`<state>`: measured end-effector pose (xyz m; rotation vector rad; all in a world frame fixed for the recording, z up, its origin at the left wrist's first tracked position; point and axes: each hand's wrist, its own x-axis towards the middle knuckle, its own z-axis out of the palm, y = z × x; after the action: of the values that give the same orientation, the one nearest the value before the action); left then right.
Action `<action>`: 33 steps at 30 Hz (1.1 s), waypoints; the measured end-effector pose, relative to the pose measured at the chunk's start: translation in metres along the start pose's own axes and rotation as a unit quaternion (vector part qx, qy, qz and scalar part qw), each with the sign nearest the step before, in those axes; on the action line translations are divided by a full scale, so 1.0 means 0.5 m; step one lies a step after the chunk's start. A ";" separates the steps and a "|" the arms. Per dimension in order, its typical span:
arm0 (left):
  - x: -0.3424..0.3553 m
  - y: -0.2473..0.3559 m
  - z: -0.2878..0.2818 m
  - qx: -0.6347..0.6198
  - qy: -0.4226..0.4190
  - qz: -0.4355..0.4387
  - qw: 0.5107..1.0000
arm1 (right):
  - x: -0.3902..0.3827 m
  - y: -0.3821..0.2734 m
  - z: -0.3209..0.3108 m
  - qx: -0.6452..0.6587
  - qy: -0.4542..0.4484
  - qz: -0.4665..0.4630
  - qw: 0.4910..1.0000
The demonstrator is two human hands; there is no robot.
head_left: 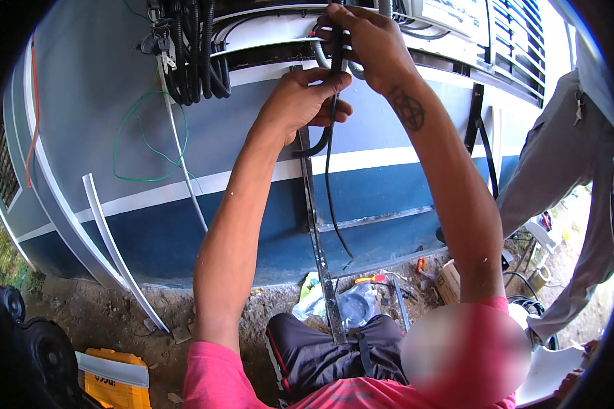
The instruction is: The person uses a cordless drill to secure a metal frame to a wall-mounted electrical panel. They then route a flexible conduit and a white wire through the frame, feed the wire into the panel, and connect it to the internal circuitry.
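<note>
My left hand [307, 102] pinches a black cable or tube [336, 58] between thumb and index finger, its other fingers partly extended. My right hand [375, 48] holds the same black piece higher up, with thumb near the top. A thin black cable [329, 191] hangs below my hands toward the ground. Grey flexible conduit [356, 68] curves behind my fingers. A dark perforated metal bar [312, 218] stands upright below them. Bundled black corrugated tubes [194, 54] and a loop of green wire [143, 178] hang at left on the wall [102, 102].
Another person's legs in grey trousers [552, 157] stand close at right. On the dirt ground lie a plastic bag [355, 303], an orange-handled tool [368, 279], a cardboard box [449, 279] and a yellow case [112, 388]. A white trunking strip [109, 232] leans on the wall at left.
</note>
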<state>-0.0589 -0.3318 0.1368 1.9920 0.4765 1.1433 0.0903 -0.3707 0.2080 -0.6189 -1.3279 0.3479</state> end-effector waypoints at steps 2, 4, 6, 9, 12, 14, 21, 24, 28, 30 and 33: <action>-0.020 -0.019 0.006 -0.029 -0.017 -0.001 0.999 | -0.057 0.010 -0.012 -0.065 0.000 -0.034 0.997; -0.045 -0.042 0.016 -0.043 -0.024 -0.017 0.999 | -0.085 0.015 -0.013 -0.059 -0.011 -0.018 0.998; -0.078 -0.069 0.034 -0.103 -0.030 -0.028 0.994 | -0.112 0.024 -0.014 -0.038 -0.016 -0.002 0.999; -0.126 -0.111 0.056 -0.177 -0.034 -0.058 0.982 | -0.148 0.045 -0.012 -0.077 -0.033 -0.009 0.996; -0.178 -0.157 0.078 -0.232 -0.032 -0.081 0.969 | -0.206 0.070 -0.016 -0.075 -0.040 0.021 0.996; -0.216 -0.189 0.092 -0.257 -0.029 -0.095 0.961 | -0.249 0.089 -0.014 -0.077 -0.040 0.028 0.996; -0.336 -0.273 0.136 -0.304 -0.034 -0.098 0.947 | -0.370 0.113 -0.014 -0.071 -0.065 0.066 0.993; -0.377 -0.289 0.152 -0.315 -0.024 -0.108 0.943 | -0.412 0.117 -0.011 -0.056 -0.064 0.084 0.993; -0.408 -0.303 0.168 -0.338 -0.006 -0.120 0.934 | -0.462 0.131 -0.015 -0.055 -0.058 0.105 0.991; -0.414 -0.306 0.171 -0.340 0.011 -0.103 0.935 | -0.480 0.144 -0.015 -0.086 -0.071 0.057 0.992; -0.414 -0.304 0.174 -0.333 0.026 -0.089 0.939 | -0.507 0.156 -0.024 -0.117 -0.109 0.126 0.979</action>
<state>-0.0853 -0.4069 -0.1225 1.3072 0.2401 1.0634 0.0538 -0.4561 -0.0407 -0.9733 -1.5165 0.4811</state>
